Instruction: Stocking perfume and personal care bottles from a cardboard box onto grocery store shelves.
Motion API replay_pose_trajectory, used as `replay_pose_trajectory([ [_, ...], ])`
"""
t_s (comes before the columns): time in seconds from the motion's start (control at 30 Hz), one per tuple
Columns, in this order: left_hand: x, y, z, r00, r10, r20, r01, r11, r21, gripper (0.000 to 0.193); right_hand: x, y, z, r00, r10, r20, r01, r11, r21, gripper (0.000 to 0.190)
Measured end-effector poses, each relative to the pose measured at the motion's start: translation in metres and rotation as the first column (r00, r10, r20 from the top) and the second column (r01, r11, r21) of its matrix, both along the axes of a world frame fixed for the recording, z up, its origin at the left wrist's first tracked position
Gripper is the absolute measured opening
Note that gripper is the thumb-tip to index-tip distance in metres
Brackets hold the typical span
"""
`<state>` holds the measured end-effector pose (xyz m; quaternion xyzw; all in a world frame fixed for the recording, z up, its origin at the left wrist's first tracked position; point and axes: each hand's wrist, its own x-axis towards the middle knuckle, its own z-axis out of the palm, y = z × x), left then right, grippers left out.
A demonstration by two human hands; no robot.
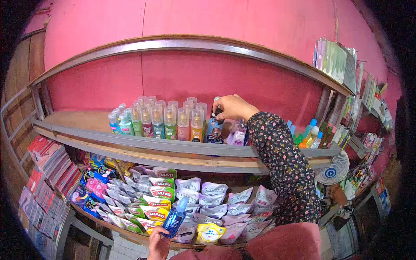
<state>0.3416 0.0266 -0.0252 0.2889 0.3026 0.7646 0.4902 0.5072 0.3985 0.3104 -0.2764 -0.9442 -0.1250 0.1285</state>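
Note:
My left hand (158,243), low in the picture, grips the base of a blue spray bottle (175,219) with a light blue cap, tilted over the refill pouches. On the upper shelf, the fingers of my right hand (232,109) are around the top of a dark bottle with a blue label (215,126). To its left stand rows of clear-capped spray bottles (170,122) in several colours, with small blue and teal bottles (125,125) at their left end. A purple bottle (240,133) stands to the right, partly behind my sleeve.
The shelf has a grey metal front rail (130,140). Below lie NUVO pouches (156,213), Yumeda pouches (213,198) and a yellow pouch (210,233). Stacked books (58,162) stand at left. At right are colourful bottles (314,136) and a white fan (331,170).

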Motion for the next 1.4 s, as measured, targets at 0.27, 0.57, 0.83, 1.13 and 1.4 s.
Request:
replay_pose_trajectory([
  [0.27,-0.002,0.004,0.001,1.000,-0.017,-0.023,0.018,1.000,0.021,0.041,0.001,-0.007,0.004,1.000,-0.024,0.013,0.025,0.998,-0.053,0.031],
  [0.57,-0.004,0.010,-0.003,0.999,-0.011,-0.032,0.011,1.000,0.006,0.042,-0.001,-0.007,0.010,0.999,-0.047,0.015,0.049,0.978,-0.201,0.039],
  [0.83,-0.010,-0.002,-0.005,0.997,-0.056,0.048,0.058,0.997,-0.045,0.028,0.001,0.013,0.042,0.968,-0.041,-0.248,0.015,0.994,-0.109,0.046],
  [1.13,-0.004,-0.003,0.005,0.996,0.011,0.086,-0.001,0.994,-0.113,0.027,-0.020,0.043,0.009,0.982,-0.111,-0.153,0.072,0.969,-0.236,0.039],
  [1.4,-0.008,0.008,0.000,1.000,0.019,-0.012,-0.020,0.999,-0.027,0.043,-0.021,0.034,0.017,0.989,-0.069,-0.129,0.010,0.912,-0.409,0.033],
])
